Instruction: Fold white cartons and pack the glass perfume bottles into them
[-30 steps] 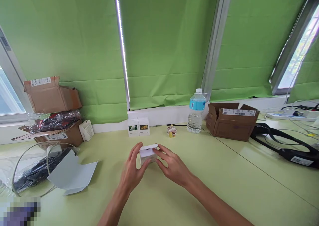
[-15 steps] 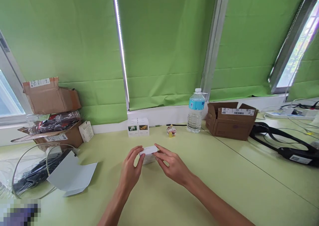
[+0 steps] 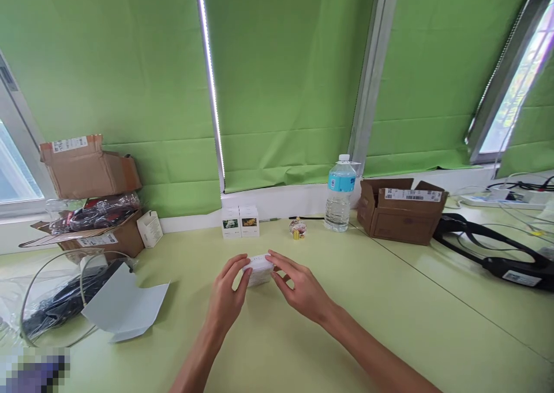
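A small white box [image 3: 260, 274] stands on the pale green table between my two hands, its top face showing. My left hand [image 3: 229, 288] grips its left side between thumb and fingers. Two fingers of my right hand [image 3: 298, 283] rest at the top right edge, with the thumb by the right side. Behind it, two white boxes with flower pictures, one white flower [image 3: 231, 223] and one yellow flower [image 3: 250, 222], stand side by side near the wall. A small gold and clear ornament [image 3: 298, 228] sits to their right.
A water bottle [image 3: 340, 194] and an open cardboard box [image 3: 400, 211] stand at the back right, beside a black headset-like device [image 3: 511, 260]. Stacked cartons [image 3: 90, 168], a white paper sheet [image 3: 130, 303] and bagged cables [image 3: 64, 300] occupy the left.
The top of the white box has tipped down and now lies nearer its body. My right fingers have shifted slightly on its right edge. My left hand has barely moved.
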A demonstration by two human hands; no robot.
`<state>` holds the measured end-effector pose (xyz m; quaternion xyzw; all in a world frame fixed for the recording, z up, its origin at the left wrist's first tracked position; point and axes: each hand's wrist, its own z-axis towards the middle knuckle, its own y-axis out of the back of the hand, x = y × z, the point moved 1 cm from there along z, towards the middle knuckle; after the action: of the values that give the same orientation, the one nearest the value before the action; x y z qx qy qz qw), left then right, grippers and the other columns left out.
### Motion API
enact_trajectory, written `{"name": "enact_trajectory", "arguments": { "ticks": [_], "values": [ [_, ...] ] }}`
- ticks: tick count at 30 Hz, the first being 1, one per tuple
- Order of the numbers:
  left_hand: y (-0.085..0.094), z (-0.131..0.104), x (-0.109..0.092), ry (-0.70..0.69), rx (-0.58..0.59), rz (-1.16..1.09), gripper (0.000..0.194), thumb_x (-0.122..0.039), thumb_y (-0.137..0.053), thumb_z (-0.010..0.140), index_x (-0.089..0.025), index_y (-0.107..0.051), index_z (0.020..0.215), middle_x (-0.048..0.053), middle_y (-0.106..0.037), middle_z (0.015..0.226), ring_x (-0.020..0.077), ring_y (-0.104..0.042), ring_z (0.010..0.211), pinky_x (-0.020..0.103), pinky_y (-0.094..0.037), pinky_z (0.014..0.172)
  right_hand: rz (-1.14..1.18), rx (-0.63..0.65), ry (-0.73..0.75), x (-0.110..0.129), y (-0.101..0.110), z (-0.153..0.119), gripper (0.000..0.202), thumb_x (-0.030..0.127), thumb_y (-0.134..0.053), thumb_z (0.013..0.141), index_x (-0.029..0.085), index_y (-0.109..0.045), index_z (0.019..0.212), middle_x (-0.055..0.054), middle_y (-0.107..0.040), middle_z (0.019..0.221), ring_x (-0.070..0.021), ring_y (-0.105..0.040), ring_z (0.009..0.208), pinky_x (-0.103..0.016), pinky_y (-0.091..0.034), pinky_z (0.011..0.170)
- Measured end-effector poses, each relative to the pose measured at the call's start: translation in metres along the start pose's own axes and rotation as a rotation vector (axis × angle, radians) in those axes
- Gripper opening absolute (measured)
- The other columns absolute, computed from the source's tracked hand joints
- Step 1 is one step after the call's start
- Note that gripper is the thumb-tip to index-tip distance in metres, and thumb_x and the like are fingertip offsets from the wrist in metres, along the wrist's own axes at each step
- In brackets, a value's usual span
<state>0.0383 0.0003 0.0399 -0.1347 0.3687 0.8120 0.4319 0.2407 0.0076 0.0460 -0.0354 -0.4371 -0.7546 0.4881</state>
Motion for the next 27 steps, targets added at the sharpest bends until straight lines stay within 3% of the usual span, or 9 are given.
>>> {"name": "enact_trajectory", "arguments": {
  "ticks": [9, 17, 27],
  "values": [
    [0.0, -0.0013, 0.0022, -0.021, 0.008, 0.042, 0.02, -0.026, -0.049, 0.093, -0.026, -0.064, 0.107, 0.004, -0.063, 0.122, 0.0186, -0.06, 0.112, 0.034, -0.051, 0.094, -0.052, 0.015, -0.001, -0.0036, -0.0018, -0.0021, 0.038, 0.026, -0.04, 0.097, 0.029, -0.053, 0.132, -0.007, -0.048, 0.142, -0.0196, -0.066, 0.102, -0.03, -0.059, 0.075],
    [-0.0024, -0.0023, 0.0007, -0.096, -0.019, 0.093, 0.021, -0.025, -0.052, 0.092, -0.027, -0.066, 0.107, 0.003, -0.066, 0.12, 0.0186, -0.063, 0.108, 0.033, -0.053, 0.093, -0.088, 0.022, 0.025, -0.0049, -0.0012, -0.0005, 0.041, 0.024, -0.039, 0.097, 0.027, -0.049, 0.136, -0.004, -0.047, 0.143, -0.0213, -0.054, 0.123, -0.034, -0.052, 0.096],
    [-0.0043, -0.0047, 0.0071, -0.102, -0.006, 0.141, 0.026, -0.023, -0.05, 0.093, -0.028, -0.064, 0.115, 0.003, -0.062, 0.128, 0.0188, -0.062, 0.112, 0.033, -0.053, 0.095, -0.071, 0.037, 0.039, -0.0072, -0.0031, 0.0, 0.042, 0.022, -0.038, 0.097, 0.026, -0.047, 0.138, -0.004, -0.045, 0.145, -0.0204, -0.05, 0.126, -0.037, -0.047, 0.104]
  ]
}}
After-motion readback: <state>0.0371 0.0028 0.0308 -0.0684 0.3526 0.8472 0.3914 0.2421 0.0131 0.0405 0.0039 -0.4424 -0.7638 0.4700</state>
